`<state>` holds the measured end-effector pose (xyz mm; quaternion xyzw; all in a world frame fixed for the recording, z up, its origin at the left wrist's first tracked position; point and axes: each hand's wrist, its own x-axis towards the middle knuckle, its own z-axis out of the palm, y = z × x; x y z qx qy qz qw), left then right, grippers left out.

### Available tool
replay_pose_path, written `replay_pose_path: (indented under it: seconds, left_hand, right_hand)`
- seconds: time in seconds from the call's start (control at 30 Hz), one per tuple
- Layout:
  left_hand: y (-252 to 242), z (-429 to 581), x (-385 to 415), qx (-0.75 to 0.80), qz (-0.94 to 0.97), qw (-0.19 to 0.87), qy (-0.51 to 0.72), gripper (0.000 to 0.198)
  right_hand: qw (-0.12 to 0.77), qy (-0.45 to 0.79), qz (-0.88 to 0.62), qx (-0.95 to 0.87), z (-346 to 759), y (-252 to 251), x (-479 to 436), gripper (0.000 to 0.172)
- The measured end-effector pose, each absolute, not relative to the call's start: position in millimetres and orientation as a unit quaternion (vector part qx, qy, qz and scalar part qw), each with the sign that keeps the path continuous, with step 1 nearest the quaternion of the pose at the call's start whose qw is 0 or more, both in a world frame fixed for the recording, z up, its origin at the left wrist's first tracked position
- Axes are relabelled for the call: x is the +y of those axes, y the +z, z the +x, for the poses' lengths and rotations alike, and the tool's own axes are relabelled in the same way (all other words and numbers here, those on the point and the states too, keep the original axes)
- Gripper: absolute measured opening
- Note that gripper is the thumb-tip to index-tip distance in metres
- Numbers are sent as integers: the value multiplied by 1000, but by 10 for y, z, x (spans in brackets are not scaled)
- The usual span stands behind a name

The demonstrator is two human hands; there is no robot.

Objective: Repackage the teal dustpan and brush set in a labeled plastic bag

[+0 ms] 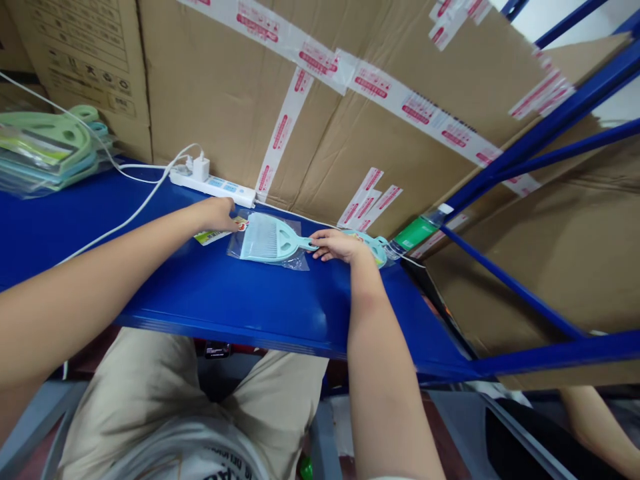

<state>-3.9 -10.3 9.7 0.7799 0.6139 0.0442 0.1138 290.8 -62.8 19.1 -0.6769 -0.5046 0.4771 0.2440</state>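
Note:
A pale blue mini dustpan with a brush [270, 241] lies on a clear plastic bag [299, 263] on the blue table [235, 300]. My right hand [337, 245] rests at the end of its handle, fingers touching it. My left hand [219, 213] lies at the bag's far left edge, beside a green and white printed card [214, 236]. Whether the left fingers pinch the bag is hidden. Another teal item [376, 245] lies just behind my right hand.
A white power strip [215, 185] with a plugged charger and cables sits against large taped cardboard boxes [350, 120]. A stack of green and teal bagged items [45, 150] lies far left. A green bottle [416, 232] leans by the blue shelf frame [530, 147]. Another person's arm [600, 427] shows lower right.

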Motion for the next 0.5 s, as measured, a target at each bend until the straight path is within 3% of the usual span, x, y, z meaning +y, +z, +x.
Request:
replay_pose_path:
  seconds: [0.5]
  left_hand:
    - [89,-30,-139,581,798,146,72,77]
  right_hand:
    - [252,475,-680,-497,2890,187,-625,24]
